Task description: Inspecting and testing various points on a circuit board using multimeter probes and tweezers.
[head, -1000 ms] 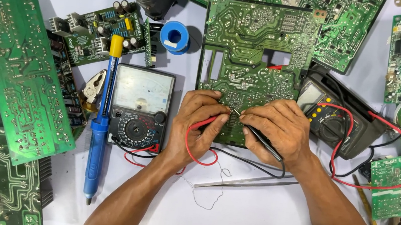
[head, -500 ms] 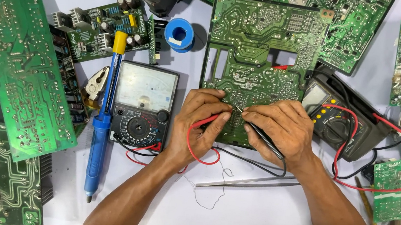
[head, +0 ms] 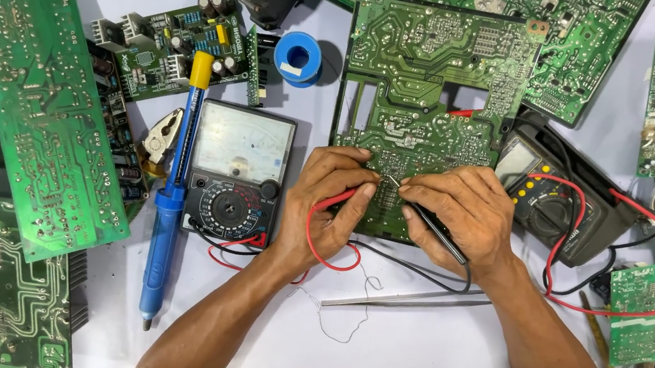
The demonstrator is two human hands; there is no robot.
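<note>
A large green circuit board (head: 429,89) lies solder side up in the middle of the white table. My left hand (head: 330,201) pinches a red test probe (head: 338,202) with its tip on the board's lower part. My right hand (head: 459,215) holds a black test probe (head: 437,229), its tip touching the board right beside the red one. The red and black leads (head: 335,263) loop back to an analog multimeter (head: 234,173) just left of my left hand.
A blue desoldering pump (head: 169,207) lies left of the analog meter. Metal tweezers (head: 404,301) rest below my hands. A black digital multimeter (head: 555,202) with red leads sits on the right. Several green boards ring the table; a blue solder spool (head: 299,57) lies behind.
Both hands stay on the board with the probes; the tips have shifted only slightly. The view has drifted a little.
</note>
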